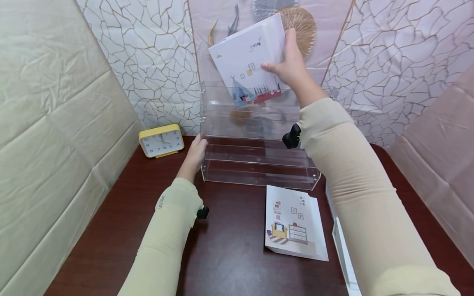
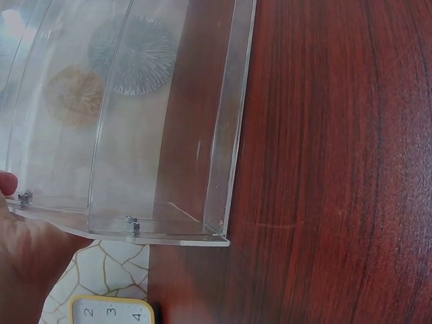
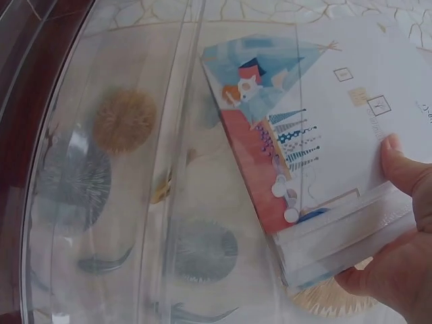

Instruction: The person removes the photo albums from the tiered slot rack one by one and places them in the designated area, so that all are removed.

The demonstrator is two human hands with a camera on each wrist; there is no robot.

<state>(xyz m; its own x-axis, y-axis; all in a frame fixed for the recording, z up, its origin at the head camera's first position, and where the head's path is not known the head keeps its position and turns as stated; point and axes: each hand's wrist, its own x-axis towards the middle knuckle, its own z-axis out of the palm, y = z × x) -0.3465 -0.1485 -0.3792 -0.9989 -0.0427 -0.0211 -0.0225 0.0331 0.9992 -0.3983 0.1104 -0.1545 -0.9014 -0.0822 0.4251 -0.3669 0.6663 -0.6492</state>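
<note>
My right hand (image 1: 292, 63) grips a white picture book (image 1: 244, 53) by its right edge, thumb on the cover. The book is tilted, and its lower part, with a blue tent drawing, overlaps the top tier of a clear acrylic rack (image 1: 255, 152). In the right wrist view, the thumb presses the cover (image 3: 337, 135) while the fingers pass behind the book. On the rack's left side, my left hand (image 1: 196, 154) holds the clear side panel (image 2: 158, 237); its fingers are mostly hidden there.
A second white picture book (image 1: 296, 222) lies on the dark red table (image 1: 229, 246) before the rack. Further white books (image 1: 344, 250) lie partly beneath my right sleeve. A yellow clock (image 1: 161, 140) stands left of the rack. A patterned cloth backdrop (image 1: 148, 61) rises behind.
</note>
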